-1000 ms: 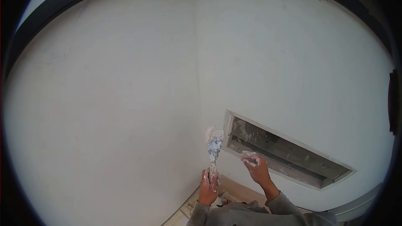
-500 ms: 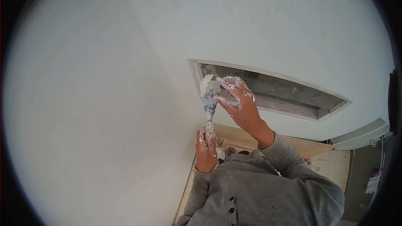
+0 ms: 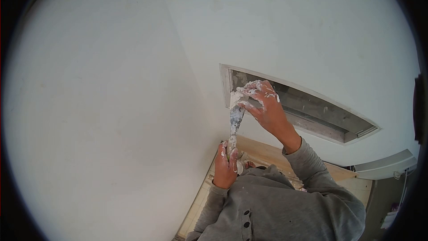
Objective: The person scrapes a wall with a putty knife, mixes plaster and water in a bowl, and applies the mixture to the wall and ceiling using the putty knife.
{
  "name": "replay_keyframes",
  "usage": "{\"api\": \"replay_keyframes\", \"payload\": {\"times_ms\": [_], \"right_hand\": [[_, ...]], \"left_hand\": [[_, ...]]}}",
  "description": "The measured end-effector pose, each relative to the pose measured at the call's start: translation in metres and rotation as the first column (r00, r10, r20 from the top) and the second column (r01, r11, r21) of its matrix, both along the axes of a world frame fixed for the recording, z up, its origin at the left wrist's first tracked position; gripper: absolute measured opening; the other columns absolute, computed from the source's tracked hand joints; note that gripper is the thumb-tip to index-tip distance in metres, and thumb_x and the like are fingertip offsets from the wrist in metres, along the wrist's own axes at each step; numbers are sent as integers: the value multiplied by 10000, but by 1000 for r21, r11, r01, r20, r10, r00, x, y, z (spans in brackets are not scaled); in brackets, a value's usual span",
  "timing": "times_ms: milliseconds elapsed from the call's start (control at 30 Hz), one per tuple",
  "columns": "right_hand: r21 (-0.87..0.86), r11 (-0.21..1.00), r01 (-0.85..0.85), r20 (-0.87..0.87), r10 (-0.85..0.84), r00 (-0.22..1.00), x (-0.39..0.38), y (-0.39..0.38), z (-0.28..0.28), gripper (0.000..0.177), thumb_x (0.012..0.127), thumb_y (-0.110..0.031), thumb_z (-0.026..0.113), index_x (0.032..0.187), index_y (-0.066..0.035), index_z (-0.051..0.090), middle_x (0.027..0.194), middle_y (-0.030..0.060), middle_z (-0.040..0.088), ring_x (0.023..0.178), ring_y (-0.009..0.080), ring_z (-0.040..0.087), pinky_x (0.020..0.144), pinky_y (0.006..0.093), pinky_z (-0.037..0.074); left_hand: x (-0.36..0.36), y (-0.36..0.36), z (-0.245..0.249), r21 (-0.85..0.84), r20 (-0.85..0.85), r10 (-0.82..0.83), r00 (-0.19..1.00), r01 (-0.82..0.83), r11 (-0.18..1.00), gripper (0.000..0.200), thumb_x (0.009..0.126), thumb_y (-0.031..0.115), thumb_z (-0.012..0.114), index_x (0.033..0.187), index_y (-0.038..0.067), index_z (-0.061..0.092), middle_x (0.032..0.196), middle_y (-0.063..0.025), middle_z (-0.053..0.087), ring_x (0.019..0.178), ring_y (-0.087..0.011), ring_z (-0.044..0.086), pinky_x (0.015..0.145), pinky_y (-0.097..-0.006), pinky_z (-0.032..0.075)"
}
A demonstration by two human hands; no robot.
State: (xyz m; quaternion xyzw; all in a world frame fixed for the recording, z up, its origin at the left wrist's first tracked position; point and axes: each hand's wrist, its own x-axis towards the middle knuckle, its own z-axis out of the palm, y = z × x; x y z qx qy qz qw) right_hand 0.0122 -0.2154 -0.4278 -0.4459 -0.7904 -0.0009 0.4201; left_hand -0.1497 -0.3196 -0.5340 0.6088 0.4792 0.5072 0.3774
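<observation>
My left hand (image 3: 226, 166) is wrapped round the handle of a putty knife (image 3: 236, 118), whose blade points up and is coated with white paste. My right hand (image 3: 266, 107), smeared with the same paste, is at the blade's upper end, its thumb and fingers apart around the paste there. Whether the fingertips pinch some of the paste is too small to tell. Just behind the blade is the left end of a long rectangular opening (image 3: 312, 102) in the white wall.
A plain white wall (image 3: 111, 107) meets the wall with the opening at a corner. Below lie a wooden board (image 3: 263, 151) and a tiled floor (image 3: 359, 186). A curved pale panel (image 3: 388, 164) and hanging cables (image 3: 405, 185) are at the lower right.
Both hands and the putty knife have shifted slightly right in the view, as has the opening. My right hand's fingers now lie closer over the blade's upper end.
</observation>
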Motion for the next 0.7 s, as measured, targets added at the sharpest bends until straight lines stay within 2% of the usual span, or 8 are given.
{"api": "replay_keyframes", "payload": {"times_ms": [100,333,400,533,600,633,700], "right_hand": [[-62,998,-15,-35,13,999,1,3,0,268,758,-184,723,1000,-82,667,994,116,615,981,336,524,863,422,442],[-89,996,-33,-31,31,999,5,6,-1,214,761,-172,720,958,-97,683,947,118,633,947,334,544,846,421,454],[-45,999,-27,-3,27,1000,5,5,0,160,750,-67,709,904,-37,679,903,114,639,860,301,548,748,380,459],[-91,995,-32,-41,28,999,6,4,-8,173,754,-78,713,916,-32,675,898,119,636,846,311,546,744,384,457],[-169,984,64,-79,-79,994,6,2,-18,203,752,-95,726,935,-28,670,896,126,632,831,306,547,736,380,453],[-174,983,63,-79,-78,994,6,-1,-17,203,752,-95,726,935,-28,670,896,126,632,831,306,547,736,380,453],[-296,950,99,-81,-128,988,4,-7,-9,239,753,-109,736,962,-22,661,857,132,616,770,285,549,709,359,444]], "left_hand": [[2,0,2,-9,5,24,1000,-24,1000,244,937,81,462,1142,-47,426,899,-222,533,792,-351,546,734,-371,447],[2,-2,12,-7,-44,27,999,-27,1000,232,938,84,464,1133,-40,441,898,-216,539,791,-368,542,723,-377,444],[2,-3,18,-16,-39,19,999,-20,1000,231,939,86,464,1130,-41,443,900,-219,538,793,-368,542,721,-379,443],[1,-5,19,-17,-62,15,998,-16,1000,230,941,88,465,1130,-41,445,888,-220,540,783,-365,549,708,-381,442],[1,-5,12,-12,-72,26,997,-27,1000,232,941,91,467,1131,-40,446,882,-220,545,775,-366,551,700,-382,442],[2,-5,10,1,-80,38,996,-38,999,234,941,94,469,1131,-39,446,876,-220,550,766,-366,554,693,-383,442],[2,-5,10,-18,-68,32,997,-33,999,238,940,96,472,1134,-39,444,875,-222,555,766,-371,556,690,-383,443]]}}
